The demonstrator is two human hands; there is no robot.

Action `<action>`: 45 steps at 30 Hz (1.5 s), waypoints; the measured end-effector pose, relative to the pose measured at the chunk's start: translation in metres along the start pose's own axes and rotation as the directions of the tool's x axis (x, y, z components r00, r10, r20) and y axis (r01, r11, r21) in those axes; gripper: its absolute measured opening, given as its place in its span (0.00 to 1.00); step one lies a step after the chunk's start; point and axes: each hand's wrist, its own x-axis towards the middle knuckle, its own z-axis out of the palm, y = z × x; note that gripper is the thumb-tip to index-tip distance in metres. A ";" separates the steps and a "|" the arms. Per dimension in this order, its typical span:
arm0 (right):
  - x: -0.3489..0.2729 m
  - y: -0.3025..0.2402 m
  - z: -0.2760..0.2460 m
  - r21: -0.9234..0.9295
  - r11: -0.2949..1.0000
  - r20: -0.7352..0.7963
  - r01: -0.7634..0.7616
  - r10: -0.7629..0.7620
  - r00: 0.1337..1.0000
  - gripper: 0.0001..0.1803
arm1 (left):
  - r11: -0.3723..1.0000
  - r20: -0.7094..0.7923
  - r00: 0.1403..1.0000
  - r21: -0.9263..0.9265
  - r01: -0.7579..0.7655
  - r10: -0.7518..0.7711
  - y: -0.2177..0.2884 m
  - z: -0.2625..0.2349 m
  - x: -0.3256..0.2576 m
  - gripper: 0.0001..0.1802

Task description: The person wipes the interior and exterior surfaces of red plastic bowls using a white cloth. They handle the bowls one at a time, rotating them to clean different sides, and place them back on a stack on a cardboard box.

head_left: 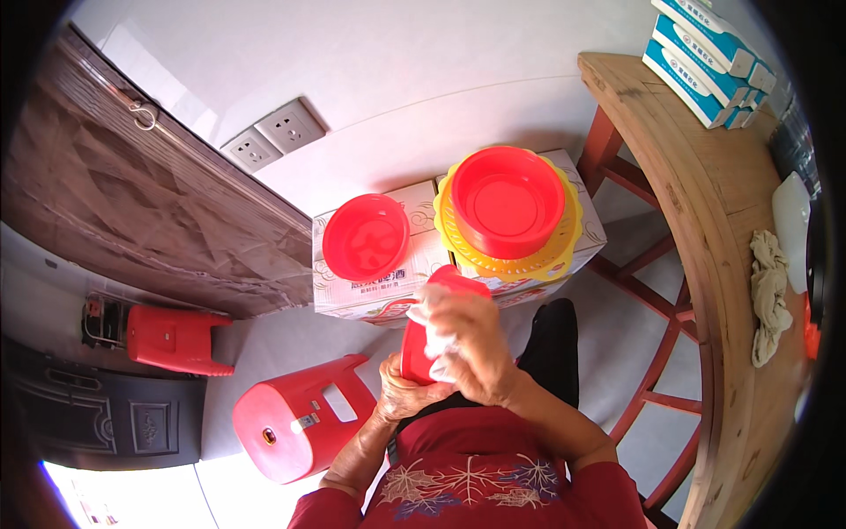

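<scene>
White cardboard boxes (370,286) sit beyond both hands' red bowl (421,339).

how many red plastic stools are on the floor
2. One stool stands far left by the dark door; the other stool lies tipped beside the left hand. More may be hidden.

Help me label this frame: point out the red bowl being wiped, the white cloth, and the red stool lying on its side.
red bowl (417,353), head view, outer wall.
white cloth (438,316), head view, bunched middle.
red stool (286,423), head view, its side.
</scene>
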 end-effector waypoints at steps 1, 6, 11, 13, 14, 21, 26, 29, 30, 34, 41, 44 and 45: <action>-0.002 0.005 -0.001 0.039 0.990 -0.030 -0.132 0.134 0.991 0.14 | 0.996 -0.031 0.999 -0.089 0.019 -0.022 0.001 0.003 -0.001 0.25; -0.009 0.023 0.014 0.399 0.793 -0.141 -0.460 0.548 0.824 0.18 | 0.863 -0.167 0.984 -0.504 -0.030 -0.063 -0.009 0.008 0.003 0.30; -0.021 0.000 0.012 -0.036 0.995 0.018 -0.092 0.093 0.995 0.20 | 0.827 -0.290 0.942 -0.562 -0.023 -0.170 -0.025 0.004 0.011 0.29; -0.019 -0.014 0.014 0.057 0.997 0.069 -0.042 0.038 0.997 0.20 | 0.795 -0.226 0.959 -0.607 -0.003 -0.170 -0.041 -0.004 0.008 0.22; -0.018 -0.017 0.014 0.083 0.996 0.099 -0.007 -0.001 0.995 0.21 | 0.796 -0.174 0.977 -0.605 -0.004 -0.127 -0.043 -0.010 0.005 0.20; -0.003 0.002 0.006 -0.222 0.974 0.086 -0.050 0.071 0.994 0.24 | 0.828 -0.243 0.961 -0.560 -0.026 -0.134 -0.024 0.006 0.003 0.27; -0.022 0.027 0.001 0.121 0.830 -0.023 -0.544 0.550 0.835 0.30 | 0.842 -0.295 0.948 -0.536 -0.061 -0.119 -0.021 -0.004 0.007 0.31; -0.037 0.011 0.001 0.145 0.813 0.009 -0.564 0.568 0.823 0.30 | 0.825 -0.327 0.935 -0.560 -0.072 -0.140 -0.020 -0.003 0.014 0.28; -0.039 0.006 0.001 0.104 0.846 0.042 -0.523 0.522 0.852 0.29 | 0.812 -0.344 0.926 -0.578 -0.081 -0.152 -0.021 -0.002 0.015 0.26; -0.048 -0.011 0.005 -0.056 0.985 0.095 -0.165 0.170 0.981 0.26 | 0.816 -0.354 0.922 -0.573 -0.080 -0.158 -0.031 0.000 0.015 0.22; -0.019 -0.013 0.013 -0.201 0.977 0.264 0.066 -0.010 0.964 0.20 | 0.994 -0.276 0.960 -0.086 -0.065 0.039 -0.024 0.010 0.006 0.18; 0.000 0.008 0.007 -0.136 0.990 0.076 -0.045 0.056 0.996 0.18 | 0.852 -0.319 0.918 -0.522 0.036 -0.234 -0.015 0.021 0.003 0.17; 0.013 0.008 -0.003 -0.145 0.981 0.057 -0.129 0.138 0.989 0.21 | 0.856 -0.303 0.933 -0.517 0.010 -0.194 -0.017 0.020 0.000 0.16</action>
